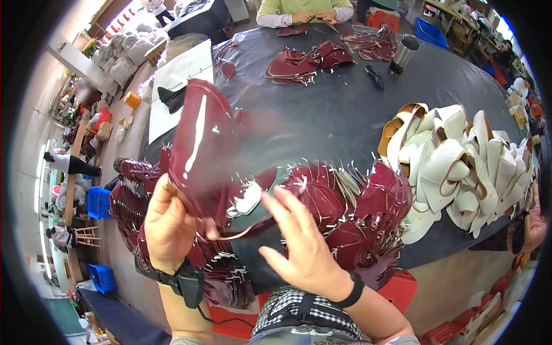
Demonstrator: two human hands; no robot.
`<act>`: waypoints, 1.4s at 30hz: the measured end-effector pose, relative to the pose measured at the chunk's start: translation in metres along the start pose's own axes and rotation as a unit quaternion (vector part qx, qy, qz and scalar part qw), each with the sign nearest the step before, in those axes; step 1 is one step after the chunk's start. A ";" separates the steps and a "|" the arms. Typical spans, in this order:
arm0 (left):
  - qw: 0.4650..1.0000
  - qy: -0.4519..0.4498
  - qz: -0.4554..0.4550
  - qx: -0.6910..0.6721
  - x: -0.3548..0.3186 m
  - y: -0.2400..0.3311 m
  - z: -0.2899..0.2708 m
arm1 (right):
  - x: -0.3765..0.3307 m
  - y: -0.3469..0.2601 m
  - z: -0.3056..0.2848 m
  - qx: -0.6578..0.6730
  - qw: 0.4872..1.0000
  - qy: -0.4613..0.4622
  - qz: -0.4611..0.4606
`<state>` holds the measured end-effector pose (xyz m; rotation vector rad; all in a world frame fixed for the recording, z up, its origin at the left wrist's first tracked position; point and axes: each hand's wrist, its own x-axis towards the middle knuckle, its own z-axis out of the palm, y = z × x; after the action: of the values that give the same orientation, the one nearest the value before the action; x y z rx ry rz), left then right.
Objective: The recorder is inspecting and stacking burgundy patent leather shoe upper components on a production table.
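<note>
My left hand (169, 224) is closed on the lower edge of a glossy burgundy shoe upper (204, 144), raised above the table and partly smeared by motion. A thin strap (250, 229) of the same colour curves from beside my left fingers toward my right hand (302, 244). That hand is open, its fingers spread over the near table edge, and I see nothing in it. To its right lies a heap of burgundy uppers (376, 198) with white thread ends. More stacked burgundy pieces (129, 213) lie left of and below my left hand. A small white piece (247, 199) shows between the hands.
White shoe uppers (440, 175) are piled on the right of the dark table (345, 123). Farther back are burgundy pieces (307, 60), a metal tumbler (405, 54) and a small black tool (375, 76). A co-worker's hands (313, 16) are at the far edge. White paper (184, 75) lies far left.
</note>
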<state>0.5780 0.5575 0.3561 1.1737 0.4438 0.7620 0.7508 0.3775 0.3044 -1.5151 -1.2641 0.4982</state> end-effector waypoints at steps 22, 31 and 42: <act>0.898 0.102 -0.318 0.288 0.224 -0.161 -0.178 | -0.043 0.049 0.008 0.124 0.972 -0.075 0.186; 0.775 0.076 0.002 0.627 0.227 -0.189 -0.151 | -0.048 0.057 0.009 0.124 0.952 -0.134 0.246; 0.676 0.000 0.035 0.736 0.229 -0.239 -0.170 | -0.075 0.055 0.001 0.119 0.962 -0.110 0.222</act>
<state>0.6899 0.7925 0.0902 2.7145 1.1096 0.3310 0.7479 0.3173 0.2338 -1.5670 -0.9790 1.0973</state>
